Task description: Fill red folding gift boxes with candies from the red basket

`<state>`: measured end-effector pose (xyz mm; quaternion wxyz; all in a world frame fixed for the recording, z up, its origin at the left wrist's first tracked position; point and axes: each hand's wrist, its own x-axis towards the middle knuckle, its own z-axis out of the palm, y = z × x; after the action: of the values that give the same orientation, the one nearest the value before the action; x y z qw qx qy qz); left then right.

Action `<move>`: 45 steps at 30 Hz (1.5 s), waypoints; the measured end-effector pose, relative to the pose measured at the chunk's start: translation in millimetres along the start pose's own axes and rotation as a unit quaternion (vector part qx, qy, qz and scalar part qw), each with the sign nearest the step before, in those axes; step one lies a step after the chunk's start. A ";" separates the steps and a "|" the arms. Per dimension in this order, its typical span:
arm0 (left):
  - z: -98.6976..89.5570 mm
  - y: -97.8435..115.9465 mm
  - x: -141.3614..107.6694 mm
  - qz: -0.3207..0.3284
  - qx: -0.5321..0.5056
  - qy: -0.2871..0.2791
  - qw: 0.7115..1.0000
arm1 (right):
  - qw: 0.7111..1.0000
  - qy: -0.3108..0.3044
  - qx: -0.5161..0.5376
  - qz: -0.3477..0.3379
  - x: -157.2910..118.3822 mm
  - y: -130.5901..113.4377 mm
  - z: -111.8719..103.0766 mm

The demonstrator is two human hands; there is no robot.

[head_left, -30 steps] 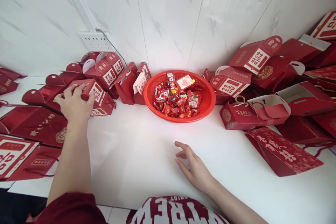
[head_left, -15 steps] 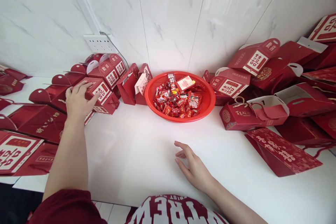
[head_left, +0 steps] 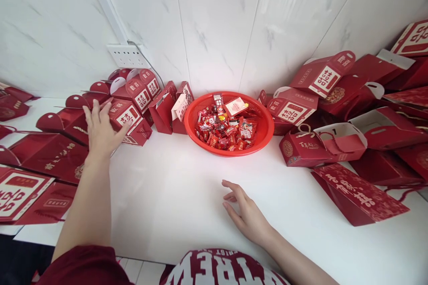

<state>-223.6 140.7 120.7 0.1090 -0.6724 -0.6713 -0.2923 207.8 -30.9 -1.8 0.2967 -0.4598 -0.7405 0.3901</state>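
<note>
As seen in the head view, reaches with the left hand (head_left: 100, 130) to the left side of a box (head_left: 132, 115), with fingers spread and thumb out before the label. Looks released rather than closed on anything; cannot tell about light contact with the box. Has the box on the left part of the counter (head_left: 167, 200), turned at an angle, just beside the back boxes (head_left: 142, 93), with two bags (head_left: 162, 109) between it and the basket (head_left: 266, 130). Has the right hand (head_left: 246, 214) in front of the basket, well apart from it, with fingers loosely bent around nothing; cannot tell whether resting or raised. Shows wrapped sweets (head_left: 224, 132) heaped in the basket, with a pale card (head_left: 236, 106) on top. Shows a pile (head_left: 334, 93) on the right, with an open box (head_left: 344, 140) and a slanted box (head_left: 363, 193) nearer. Includes a socket (head_left: 124, 56) on the tiled wall (head_left: 217, 22), with a cable (head_left: 147, 62) running down toward the back boxes.
</note>
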 end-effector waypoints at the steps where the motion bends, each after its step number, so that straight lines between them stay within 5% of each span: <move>1: 2.0 3.0 -2.2 -0.002 0.008 0.016 1.000 | 1.000 0.000 0.000 0.000 0.4 0.2 -0.1; 10: 46.6 19.7 -25.4 -0.083 -0.107 0.104 0.985 | 1.000 -0.001 -0.002 0.000 3.2 1.8 0.2; 18: 96.0 -4.3 -29.7 -0.135 -0.162 0.152 0.966 | 1.000 0.004 0.001 -0.002 2.4 2.3 0.1; 28: 109.7 3.6 -15.5 -0.153 -0.195 0.207 0.946 | 1.000 0.015 -0.003 -0.017 3.7 2.8 1.6; 31: 106.4 17.6 -27.4 -0.140 -0.186 0.244 0.941 | 0.999 0.031 -0.019 -0.039 4.8 3.3 -1.0; 34: 103.5 41.8 -57.7 -0.059 -0.161 0.273 0.946 | 0.990 0.061 -0.076 -0.101 8.5 3.3 -19.5; 36: 104.5 60.6 -82.6 0.023 -0.165 0.226 0.960 | 0.974 0.114 -0.139 -0.140 11.0 5.4 -43.4; 39: 109.4 89.4 -113.0 0.217 -0.192 0.037 0.956 | 0.932 0.266 -0.215 -0.117 6.7 17.0 -90.3; 42: 113.1 118.4 -124.9 0.345 -0.194 -0.147 0.906 | 0.868 0.419 -0.266 -0.003 -16.0 41.7 -136.4; 45: 114.0 141.2 -122.2 0.366 -0.153 -0.326 0.858 | 0.787 0.462 -0.355 0.203 -54.3 75.4 -168.8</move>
<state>-50.2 89.0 -2.3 -0.1215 -0.9348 -0.3203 -0.0940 398.1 -8.3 17.4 0.3328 -0.7980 -0.4908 -0.1078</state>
